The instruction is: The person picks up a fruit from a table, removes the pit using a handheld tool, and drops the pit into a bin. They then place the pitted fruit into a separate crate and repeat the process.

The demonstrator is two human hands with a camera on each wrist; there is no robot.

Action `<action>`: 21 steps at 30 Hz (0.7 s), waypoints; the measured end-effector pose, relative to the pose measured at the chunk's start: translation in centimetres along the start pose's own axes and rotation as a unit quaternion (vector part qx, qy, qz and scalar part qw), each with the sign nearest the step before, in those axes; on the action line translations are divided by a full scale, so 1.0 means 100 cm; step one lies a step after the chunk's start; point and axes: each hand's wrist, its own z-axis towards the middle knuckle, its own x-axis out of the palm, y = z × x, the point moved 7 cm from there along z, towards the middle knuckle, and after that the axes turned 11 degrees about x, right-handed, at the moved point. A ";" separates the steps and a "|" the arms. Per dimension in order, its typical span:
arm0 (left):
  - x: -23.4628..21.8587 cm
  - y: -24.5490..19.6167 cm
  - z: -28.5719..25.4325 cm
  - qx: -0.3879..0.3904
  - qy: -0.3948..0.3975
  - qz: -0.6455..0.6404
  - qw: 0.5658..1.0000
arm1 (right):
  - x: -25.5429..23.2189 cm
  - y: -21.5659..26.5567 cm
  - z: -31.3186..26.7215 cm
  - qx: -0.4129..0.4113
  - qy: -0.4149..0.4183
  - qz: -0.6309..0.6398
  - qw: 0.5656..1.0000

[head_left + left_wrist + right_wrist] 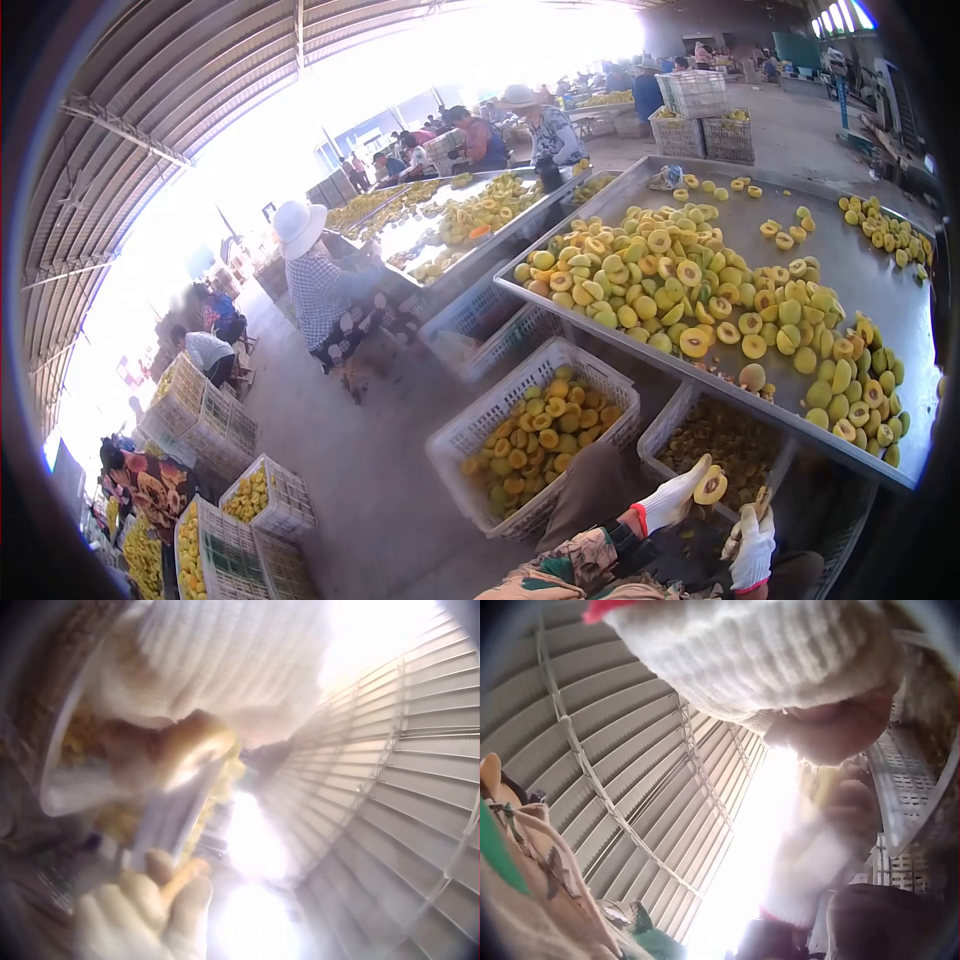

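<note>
In the head view my left hand (pixel 672 502), in a white knit glove with bare fingertips, grips a halved yellow peach (pixel 710 486), its cut face showing. Beside it my right hand (pixel 750 548), gloved alike, pinches a thin tan stick-like piece (pixel 180 883) between thumb and fingers, seen in the left wrist view; I cannot tell what kind of tool it is. The stick end lies a short way from the peach half. Under both hands stands a crate (pixel 655 440) with brown pits and scraps in it.
A metal table (pixel 610 200) heaped with peach halves (pixel 690 272) stands ahead, its raised edge near my hands. Left of my knees is a white crate (pixel 448 462) of peach halves. Other people work at further tables, and stacked crates (pixel 225 425) stand far left.
</note>
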 end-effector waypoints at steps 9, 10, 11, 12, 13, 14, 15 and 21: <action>0.006 0.008 0.013 -0.026 -0.029 -0.039 0.998 | 0.019 0.035 0.025 -0.012 0.078 -0.092 0.993; 0.007 0.009 0.015 -0.026 -0.043 -0.045 0.998 | 0.023 0.039 0.030 -0.015 0.091 -0.105 0.990; -0.005 0.015 0.024 -0.032 -0.037 -0.033 0.998 | 0.028 0.041 0.036 -0.018 0.104 -0.119 0.987; -0.004 0.015 0.025 -0.035 -0.055 -0.048 0.997 | 0.033 0.043 0.041 -0.021 0.117 -0.131 0.984; -0.004 0.012 0.024 -0.039 -0.074 -0.063 0.994 | 0.034 0.044 0.045 -0.015 0.114 -0.141 0.983; -0.005 0.011 0.024 -0.042 -0.094 -0.077 0.992 | 0.034 0.042 0.049 -0.019 0.112 -0.150 0.982; -0.018 0.022 0.041 -0.009 -0.059 -0.098 0.993 | 0.033 0.037 0.055 -0.024 0.109 -0.160 0.981; -0.027 0.036 0.055 0.022 -0.089 -0.109 0.990 | 0.018 0.000 0.097 -0.182 0.071 -0.233 0.953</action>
